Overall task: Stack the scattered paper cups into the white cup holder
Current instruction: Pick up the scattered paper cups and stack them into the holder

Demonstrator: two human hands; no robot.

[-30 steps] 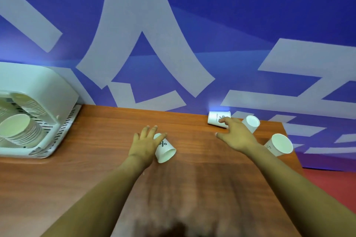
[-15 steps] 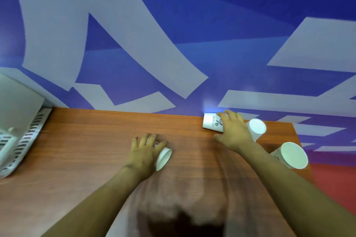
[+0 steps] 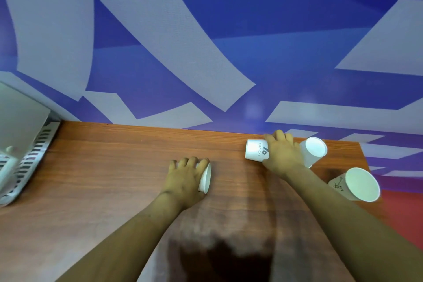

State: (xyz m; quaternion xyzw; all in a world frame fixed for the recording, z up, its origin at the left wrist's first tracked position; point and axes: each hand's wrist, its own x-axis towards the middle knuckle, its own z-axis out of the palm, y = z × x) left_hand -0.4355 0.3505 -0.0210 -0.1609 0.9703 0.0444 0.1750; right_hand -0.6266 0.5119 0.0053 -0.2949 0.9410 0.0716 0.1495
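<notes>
Two hands are laid on cups lying on their sides on the wooden table [image 3: 114, 167]. The left hand [image 3: 185, 175] is curled over the near cup [image 3: 205, 177], whose mouth is turned to 3 o'clock; only its rim is seen. The right hand [image 3: 282, 155] is closed around the printed cup [image 3: 256, 150], whose long axis runs from 9 to 3 o'clock, with the base toward 9. Two more cups [image 3: 314, 151] [image 3: 357, 184] are lying at 3 and 4 o'clock from the right hand. The white cup holder [image 3: 25, 144] is found far off at 9 o'clock, so the left hand is judged the nearer one for the carry.
</notes>
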